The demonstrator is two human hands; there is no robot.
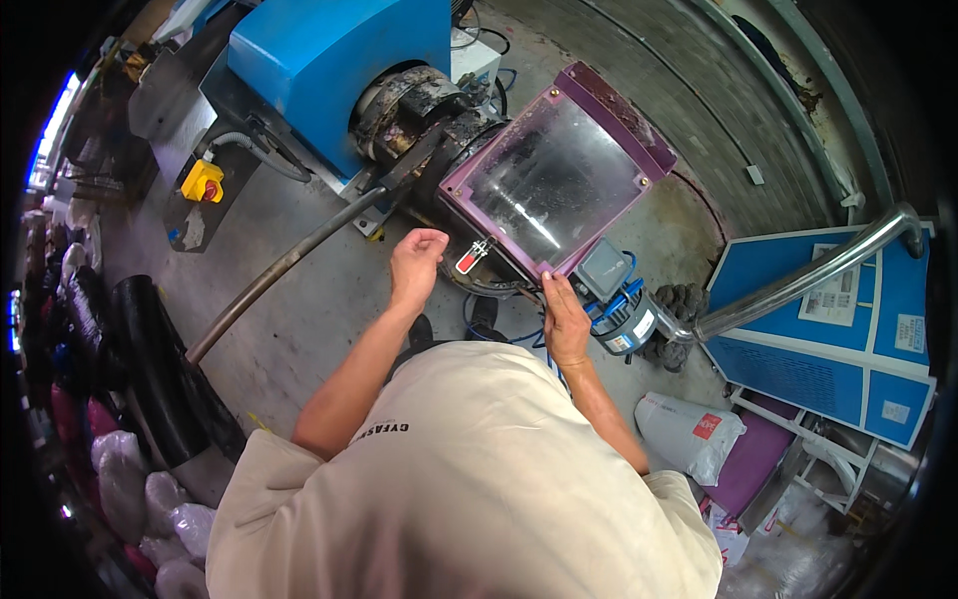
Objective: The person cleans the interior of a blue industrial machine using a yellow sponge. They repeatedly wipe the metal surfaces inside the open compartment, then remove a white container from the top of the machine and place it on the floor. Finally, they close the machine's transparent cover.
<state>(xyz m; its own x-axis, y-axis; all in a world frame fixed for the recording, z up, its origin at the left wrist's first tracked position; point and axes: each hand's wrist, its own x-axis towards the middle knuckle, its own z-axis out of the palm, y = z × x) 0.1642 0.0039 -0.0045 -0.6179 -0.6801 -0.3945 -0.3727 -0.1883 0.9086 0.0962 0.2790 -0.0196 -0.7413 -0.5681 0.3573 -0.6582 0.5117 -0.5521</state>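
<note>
Before me stands a purple hopper (623, 120) with a clear, scuffed window panel (544, 180) in its frame. My right hand (566, 317) touches the frame's near corner, its fingers stretched out and lying against the edge. To the left, my left hand (415, 268) hovers apart from the hopper, fingers curled together, with nothing visible in them. Between the two hands, a toggle latch (470, 258) with a red grip sits at the hopper's near edge. A grey box (603, 268) and a blue-grey motor (627, 324) are just right of my right hand.
A blue machine housing (329, 70) with a grimy metal barrel (404, 105) stands at the far left. A long bar (289, 265) slants down from it. A yellow switch box (203, 182) hangs nearby. Right are a metal pipe (808, 280), a blue cabinet (798, 344) and a white sack (687, 434).
</note>
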